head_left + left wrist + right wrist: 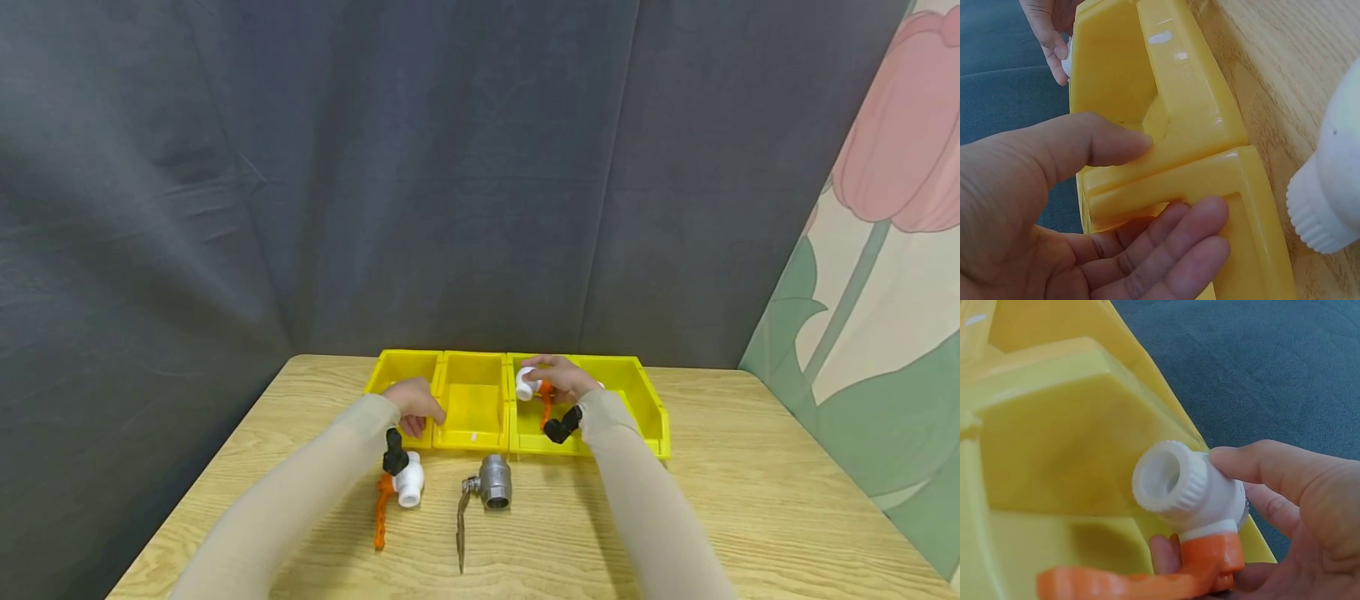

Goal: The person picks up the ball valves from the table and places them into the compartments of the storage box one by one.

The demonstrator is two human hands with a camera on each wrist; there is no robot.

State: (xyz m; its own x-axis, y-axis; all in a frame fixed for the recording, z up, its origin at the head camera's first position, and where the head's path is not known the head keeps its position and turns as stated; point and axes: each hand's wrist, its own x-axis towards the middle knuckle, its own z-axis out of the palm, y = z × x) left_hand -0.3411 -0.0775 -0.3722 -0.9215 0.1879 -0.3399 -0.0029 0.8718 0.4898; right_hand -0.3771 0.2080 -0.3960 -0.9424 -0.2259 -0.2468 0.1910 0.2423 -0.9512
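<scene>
My right hand (566,379) holds a white plastic ball valve (1179,484) with an orange lever handle (1129,584) over the wide right-hand yellow bin (652,400), thumb and fingers about its white body. At the divider between the two narrow yellow bins, my left hand (414,402) has its thumb (1119,147) by the rim and its relaxed fingers lower down, with a gap between them. Below that hand, a second white ball valve (408,479) with an orange handle lies on the table. To its right lies a metal ball valve (495,482) with a long lever.
The yellow bins, among them the middle one (472,404), stand in a row at the back of the wooden table (712,500). A dark curtain (450,167) hangs close behind them. A flower-patterned surface (862,333) borders the right side.
</scene>
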